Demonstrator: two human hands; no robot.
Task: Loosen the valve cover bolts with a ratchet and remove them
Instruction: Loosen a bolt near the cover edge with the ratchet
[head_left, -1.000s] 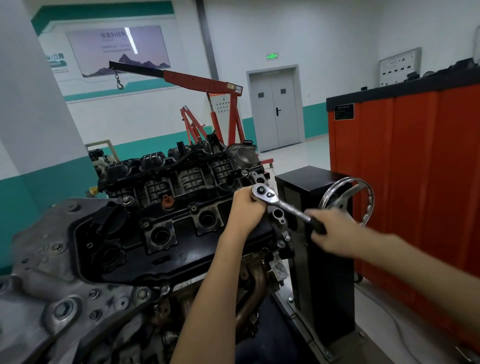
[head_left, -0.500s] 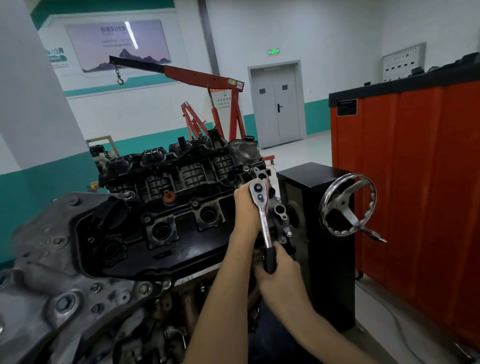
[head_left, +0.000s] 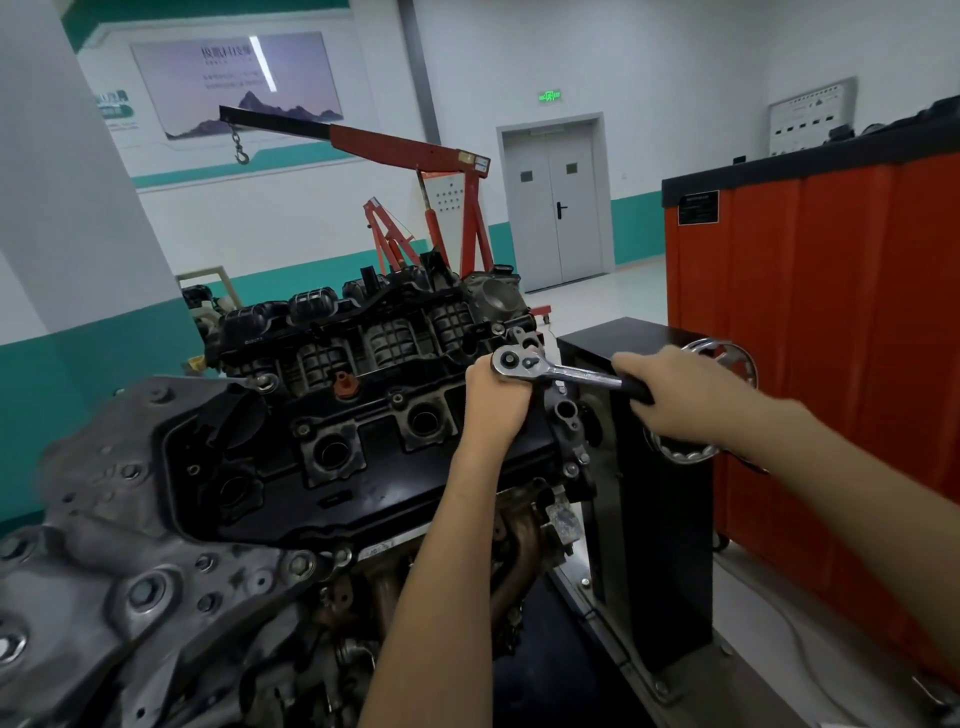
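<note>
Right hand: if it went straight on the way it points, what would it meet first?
Likely the left hand, which grips under the head of the ratchet. The right hand holds the handle and points along it toward the engine. Depth is unclear.

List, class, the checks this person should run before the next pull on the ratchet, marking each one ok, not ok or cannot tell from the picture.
1. Left hand steadies the ratchet at its head: ok, fingers curled just beneath it.
2. Right hand grips the handle end: ok.
3. Socket seated square on the bolt: cannot tell, the left hand hides it.
4. Direction switch set to loosen: cannot tell, too small to read.
5. Room for the swing: cannot tell. The handwheel shows right behind the right hand, but the depth is unclear.
</note>
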